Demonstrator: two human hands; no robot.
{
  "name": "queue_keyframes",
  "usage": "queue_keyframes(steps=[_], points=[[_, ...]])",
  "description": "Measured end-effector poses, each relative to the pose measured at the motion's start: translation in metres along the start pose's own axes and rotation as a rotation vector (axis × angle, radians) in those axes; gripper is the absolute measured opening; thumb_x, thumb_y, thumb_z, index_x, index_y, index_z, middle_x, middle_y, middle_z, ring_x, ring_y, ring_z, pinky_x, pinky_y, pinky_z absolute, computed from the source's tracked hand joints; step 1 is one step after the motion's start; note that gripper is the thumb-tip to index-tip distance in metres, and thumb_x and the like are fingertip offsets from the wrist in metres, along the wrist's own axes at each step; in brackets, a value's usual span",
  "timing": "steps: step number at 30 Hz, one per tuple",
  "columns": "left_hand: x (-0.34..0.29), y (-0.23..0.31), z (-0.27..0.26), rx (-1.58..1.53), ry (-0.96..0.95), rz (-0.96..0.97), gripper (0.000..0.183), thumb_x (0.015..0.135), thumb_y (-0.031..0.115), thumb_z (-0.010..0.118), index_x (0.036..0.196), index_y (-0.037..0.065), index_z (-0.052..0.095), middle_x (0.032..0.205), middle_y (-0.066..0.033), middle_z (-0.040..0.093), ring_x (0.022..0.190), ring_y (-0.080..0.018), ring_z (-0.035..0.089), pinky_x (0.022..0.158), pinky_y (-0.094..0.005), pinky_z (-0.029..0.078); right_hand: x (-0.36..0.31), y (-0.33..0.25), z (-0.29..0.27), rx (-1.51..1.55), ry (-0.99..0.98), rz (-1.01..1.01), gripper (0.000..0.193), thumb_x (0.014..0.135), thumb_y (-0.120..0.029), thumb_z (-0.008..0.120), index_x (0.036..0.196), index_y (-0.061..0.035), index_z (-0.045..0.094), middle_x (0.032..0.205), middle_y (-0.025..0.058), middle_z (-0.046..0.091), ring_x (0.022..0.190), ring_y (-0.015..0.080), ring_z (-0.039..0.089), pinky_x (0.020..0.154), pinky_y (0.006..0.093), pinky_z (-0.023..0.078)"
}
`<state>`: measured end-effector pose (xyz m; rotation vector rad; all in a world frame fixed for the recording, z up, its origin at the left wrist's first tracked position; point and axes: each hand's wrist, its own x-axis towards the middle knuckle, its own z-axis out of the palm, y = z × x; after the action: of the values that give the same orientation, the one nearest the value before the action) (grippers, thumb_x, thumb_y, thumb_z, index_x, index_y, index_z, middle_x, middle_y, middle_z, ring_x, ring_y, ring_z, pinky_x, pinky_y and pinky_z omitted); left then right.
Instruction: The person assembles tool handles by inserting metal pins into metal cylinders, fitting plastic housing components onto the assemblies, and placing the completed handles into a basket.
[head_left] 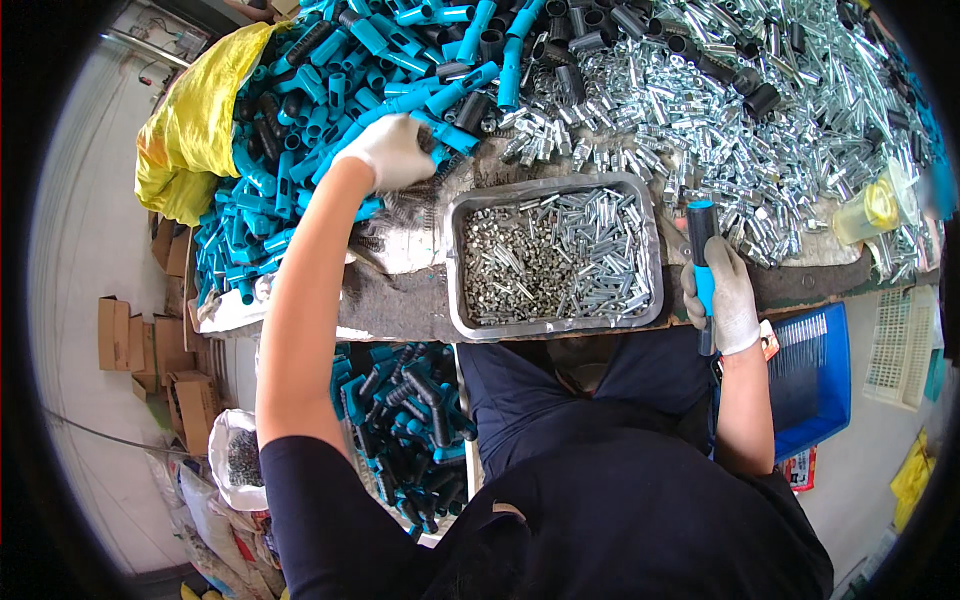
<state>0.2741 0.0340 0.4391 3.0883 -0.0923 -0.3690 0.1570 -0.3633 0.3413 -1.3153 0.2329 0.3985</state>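
In apparent part-gathering, the right hand (728,297) clasps a handle (704,287); the left hand (393,153), grip unclear, likely needs a pinch beside far-left blue parts (337,90).

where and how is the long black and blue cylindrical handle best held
Probably around the middle of the long black and blue cylindrical handle, from its right: it is slim and straight, so a grip can wrap it and leave both ends free, as the white-gloved right hand does.
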Motion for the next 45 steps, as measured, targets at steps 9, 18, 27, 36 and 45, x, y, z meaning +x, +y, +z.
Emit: queue_keyframes(steps=[9, 18, 27, 36, 45], points=[[0.056, 0.062, -0.028, -0.162, 0.294, 0.246, 0.078, 0.081, 0.056, 0.066, 0.133, -0.002, 0.054, 0.125, -0.0226, 0.062, 0.114, -0.0308, 0.061, 0.102, -0.0367, 0.044, 0.002, 0.001, 0.006, -0.005, 0.017, -0.009, 0.046, 0.101, -0.045, 0.046, 0.130, -0.0102, 0.056, 0.064, 0.0017, 0.049, 0.041, 0.0070, 0.040, 0.034, 0.0221, 0.029], [-0.046, -0.004, 0.045, 0.096, 0.087, -0.060, 0.083, 0.073, 0.027, 0.072, 0.143, 0.000, 0.038, 0.142, -0.0275, 0.043, 0.126, -0.0374, 0.050, 0.107, -0.0404, 0.041, -0.005, 0.001, 0.000, 0.061, 0.000, -0.020, 0.040, 0.100, -0.042, 0.049, 0.118, -0.0074, 0.057, 0.063, 0.0014, 0.049, 0.042, 0.0070, 0.041, 0.036, 0.0222, 0.030], [-0.041, 0.019, 0.070, 0.537, 0.139, -0.080, 0.095, 0.065, 0.029, 0.083, 0.146, 0.008, 0.038, 0.142, -0.0142, 0.046, 0.126, -0.0361, 0.045, 0.104, -0.0448, 0.040, 0.002, 0.002, -0.004, 0.048, -0.048, -0.041, 0.035, 0.095, -0.036, 0.061, 0.107, -0.0028, 0.060, 0.065, -0.0003, 0.054, 0.046, 0.0059, 0.047, 0.038, 0.0226, 0.036], [-0.022, -0.020, 0.077, 0.088, -0.024, -0.017, 0.095, 0.064, 0.012, 0.077, 0.146, -0.001, 0.031, 0.149, -0.0242, 0.032, 0.133, -0.0424, 0.041, 0.110, -0.0413, 0.040, 0.002, 0.010, -0.011, 0.007, -0.056, -0.119, 0.038, 0.095, -0.036, 0.062, 0.109, -0.0009, 0.062, 0.062, -0.0007, 0.054, 0.044, 0.0063, 0.049, 0.038, 0.0237, 0.037], [-0.012, -0.014, 0.090, -0.035, 0.059, -0.110, 0.091, 0.073, 0.032, 0.079, 0.145, -0.003, 0.035, 0.149, -0.0236, 0.033, 0.132, -0.0408, 0.043, 0.108, -0.0410, 0.040, 0.004, 0.010, -0.013, 0.043, -0.044, -0.138, 0.036, 0.095, -0.037, 0.062, 0.109, -0.0036, 0.065, 0.064, -0.0023, 0.056, 0.045, 0.0054, 0.049, 0.040, 0.0230, 0.037]])
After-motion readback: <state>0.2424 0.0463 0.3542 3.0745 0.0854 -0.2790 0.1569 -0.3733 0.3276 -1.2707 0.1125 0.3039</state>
